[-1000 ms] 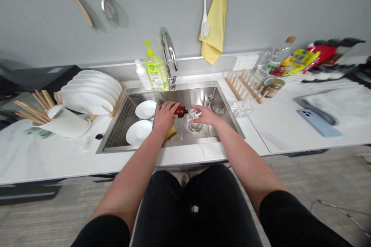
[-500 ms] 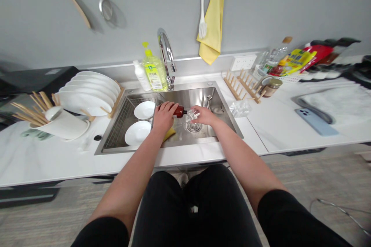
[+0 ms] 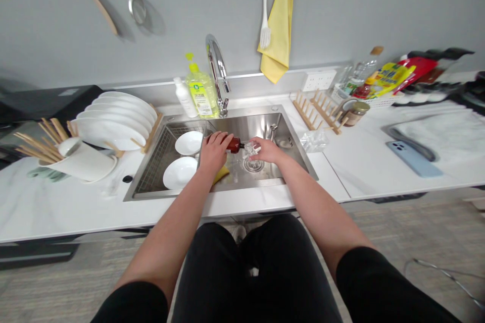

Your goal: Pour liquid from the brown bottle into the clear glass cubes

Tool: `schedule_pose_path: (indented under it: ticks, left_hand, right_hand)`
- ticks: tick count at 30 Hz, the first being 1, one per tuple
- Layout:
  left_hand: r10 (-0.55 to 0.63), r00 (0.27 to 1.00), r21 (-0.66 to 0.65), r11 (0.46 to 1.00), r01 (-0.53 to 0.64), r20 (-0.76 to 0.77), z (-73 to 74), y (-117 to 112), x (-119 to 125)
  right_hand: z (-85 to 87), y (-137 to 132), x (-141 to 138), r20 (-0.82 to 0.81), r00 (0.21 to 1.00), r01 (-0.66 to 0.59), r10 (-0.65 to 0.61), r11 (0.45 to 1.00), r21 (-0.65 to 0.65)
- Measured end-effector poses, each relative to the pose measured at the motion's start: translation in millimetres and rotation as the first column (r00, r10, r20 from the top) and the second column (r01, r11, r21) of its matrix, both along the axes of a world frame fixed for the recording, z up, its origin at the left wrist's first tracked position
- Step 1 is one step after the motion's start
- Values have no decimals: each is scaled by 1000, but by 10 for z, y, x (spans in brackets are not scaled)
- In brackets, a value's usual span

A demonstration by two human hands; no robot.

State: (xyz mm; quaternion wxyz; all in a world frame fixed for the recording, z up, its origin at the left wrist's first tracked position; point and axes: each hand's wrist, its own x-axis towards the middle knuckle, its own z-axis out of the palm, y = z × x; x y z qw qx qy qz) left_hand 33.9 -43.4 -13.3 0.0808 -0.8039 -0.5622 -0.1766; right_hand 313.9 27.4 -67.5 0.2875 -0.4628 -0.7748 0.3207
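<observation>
Both my hands are inside the steel sink (image 3: 291,154). My left hand (image 3: 212,152) is wrapped round a small dark red-brown bottle (image 3: 235,146), held on its side with its neck pointing right. My right hand (image 3: 267,150) grips a small clear glass (image 3: 250,149) at the bottle's mouth, just above the drain (image 3: 253,165). A yellow sponge (image 3: 221,174) lies under my left wrist. Two white bowls (image 3: 189,143) (image 3: 180,172) sit on the rack in the left of the sink.
A tap (image 3: 217,68), a green dish soap bottle (image 3: 200,91) and a white bottle (image 3: 184,97) stand behind the sink. Left: white plates in a rack (image 3: 113,121) and a chopstick holder (image 3: 81,161). Right: a wooden rack (image 3: 320,111), a jar (image 3: 356,113), a phone (image 3: 414,159).
Hardly anything has moved: both hands stay at the drain with the bottle and the glass, shifted very slightly to the left in the picture.
</observation>
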Motion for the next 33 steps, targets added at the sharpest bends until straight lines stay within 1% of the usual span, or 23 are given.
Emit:
schedule_pose_path:
  ticks: [8, 15, 21, 26, 33]
  left_hand:
    - [2, 1000, 17, 1000, -1, -21, 9, -8, 4]
    - [-1, 1000, 3, 1000, 1, -8, 27, -17, 6]
    - [-10, 1000, 14, 1000, 10, -4, 28, -22, 5]
    - [-16, 1000, 36, 999, 16, -1, 19, -21, 2]
    - [5, 1000, 17, 1000, -5, 1, 33, -28, 12]
  right_hand:
    - [16, -6, -4, 24, 1000, 4, -4, 1000, -11]
    - [19, -6, -12, 20, 1000, -6, 6, 1000, 8]
    - [25, -13, -14, 27, 1000, 12, -12, 1000, 2]
    - [8, -8, -15, 23, 1000, 3, -3, 1000, 6]
    - [-28, 16, -15, 3, 1000, 10, -10, 1000, 11]
